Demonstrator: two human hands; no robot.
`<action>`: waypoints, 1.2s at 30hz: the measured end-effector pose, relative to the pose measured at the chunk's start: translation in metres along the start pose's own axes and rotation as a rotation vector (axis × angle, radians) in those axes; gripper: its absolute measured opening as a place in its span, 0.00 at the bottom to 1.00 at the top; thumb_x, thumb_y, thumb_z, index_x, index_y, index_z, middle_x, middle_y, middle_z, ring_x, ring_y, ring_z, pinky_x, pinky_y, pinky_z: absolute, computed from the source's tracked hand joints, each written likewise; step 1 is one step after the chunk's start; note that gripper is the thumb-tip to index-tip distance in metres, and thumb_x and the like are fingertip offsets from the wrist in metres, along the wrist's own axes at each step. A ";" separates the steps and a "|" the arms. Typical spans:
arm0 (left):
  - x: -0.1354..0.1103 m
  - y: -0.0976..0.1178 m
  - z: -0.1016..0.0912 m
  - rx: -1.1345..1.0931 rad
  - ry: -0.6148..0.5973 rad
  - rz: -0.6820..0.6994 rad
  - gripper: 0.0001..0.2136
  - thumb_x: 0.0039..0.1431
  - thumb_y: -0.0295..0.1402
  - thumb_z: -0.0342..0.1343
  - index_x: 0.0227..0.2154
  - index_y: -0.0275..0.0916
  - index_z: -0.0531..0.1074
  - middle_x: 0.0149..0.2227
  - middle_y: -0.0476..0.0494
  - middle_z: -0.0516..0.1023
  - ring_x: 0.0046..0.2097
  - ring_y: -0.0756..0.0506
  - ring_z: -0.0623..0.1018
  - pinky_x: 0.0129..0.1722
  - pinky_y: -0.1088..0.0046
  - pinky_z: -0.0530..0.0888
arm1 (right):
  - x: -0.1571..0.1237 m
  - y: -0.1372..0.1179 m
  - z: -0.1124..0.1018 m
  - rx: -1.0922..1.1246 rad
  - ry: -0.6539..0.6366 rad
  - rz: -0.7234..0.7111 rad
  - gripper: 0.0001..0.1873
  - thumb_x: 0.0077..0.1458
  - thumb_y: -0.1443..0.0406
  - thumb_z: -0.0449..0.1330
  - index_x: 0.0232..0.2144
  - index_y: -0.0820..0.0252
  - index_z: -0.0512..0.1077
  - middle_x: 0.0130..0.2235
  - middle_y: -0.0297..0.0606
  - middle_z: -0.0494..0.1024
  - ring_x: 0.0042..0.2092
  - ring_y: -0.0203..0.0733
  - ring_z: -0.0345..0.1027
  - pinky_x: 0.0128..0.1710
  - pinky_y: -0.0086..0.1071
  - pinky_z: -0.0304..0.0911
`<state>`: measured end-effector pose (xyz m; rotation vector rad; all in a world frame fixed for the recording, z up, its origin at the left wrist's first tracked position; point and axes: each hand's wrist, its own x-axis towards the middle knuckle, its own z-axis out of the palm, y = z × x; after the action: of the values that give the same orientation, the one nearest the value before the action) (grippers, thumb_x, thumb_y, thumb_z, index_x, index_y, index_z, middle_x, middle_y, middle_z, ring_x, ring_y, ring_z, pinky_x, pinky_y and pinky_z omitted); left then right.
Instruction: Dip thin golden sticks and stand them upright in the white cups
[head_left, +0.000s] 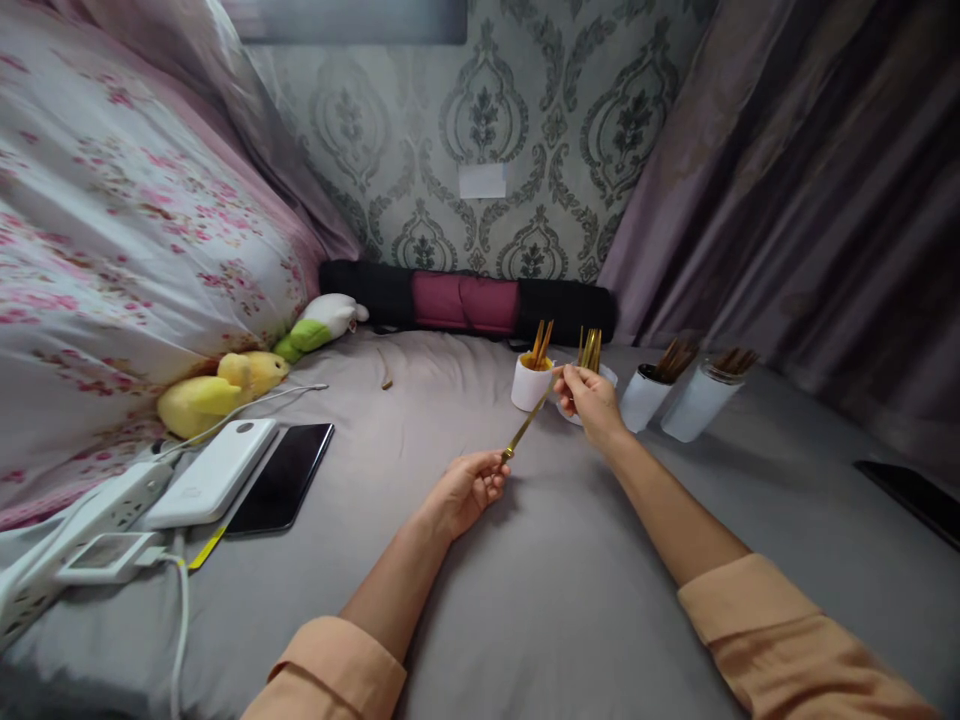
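My left hand (pixel 466 490) has its fingers closed on the lower end of a slim gold-coloured piece of cutlery (pixel 529 421), whose exact kind I cannot make out. Thumb and fingers of my right hand (pixel 591 398) pinch its upper end, so it slants between both hands above the bed. Just left of the right hand stands a white cup (pixel 532 384) with a few gold-brown handles upright in it. Behind that hand, gold handles (pixel 590 348) rise from another container, mostly hidden. A small gold spoon-like piece (pixel 386 383) lies alone on the sheet.
Two white containers (pixel 645 398) (pixel 701 402) with dark gold sticks lean at the right. At left lie a phone (pixel 283 478), a white power bank (pixel 217 472), a power strip (pixel 82 535) and plush toys (pixel 217 395). A black and maroon roll (pixel 465 303) lies along the wall.
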<state>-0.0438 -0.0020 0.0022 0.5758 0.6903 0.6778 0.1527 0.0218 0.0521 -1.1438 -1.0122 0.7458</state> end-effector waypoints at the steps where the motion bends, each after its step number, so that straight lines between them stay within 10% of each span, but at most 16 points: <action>1: 0.000 0.000 0.000 -0.001 -0.002 0.000 0.08 0.49 0.23 0.52 0.34 0.28 0.68 0.24 0.46 0.69 0.21 0.58 0.65 0.20 0.84 0.63 | 0.002 -0.002 -0.002 -0.004 0.015 -0.002 0.18 0.46 0.52 0.58 0.28 0.63 0.70 0.22 0.31 0.66 0.17 0.25 0.53 0.11 0.21 0.48; 36: 0.004 0.003 -0.005 -0.116 -0.008 0.046 0.06 0.50 0.26 0.56 0.32 0.29 0.70 0.26 0.46 0.70 0.23 0.57 0.67 0.21 0.84 0.66 | 0.018 -0.028 -0.029 -0.123 0.035 0.078 0.13 0.46 0.57 0.60 0.24 0.64 0.69 0.23 0.37 0.71 0.17 0.26 0.55 0.11 0.21 0.47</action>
<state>-0.0460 0.0042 0.0000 0.4886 0.6275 0.7529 0.1860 0.0193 0.0810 -1.3048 -0.9998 0.7311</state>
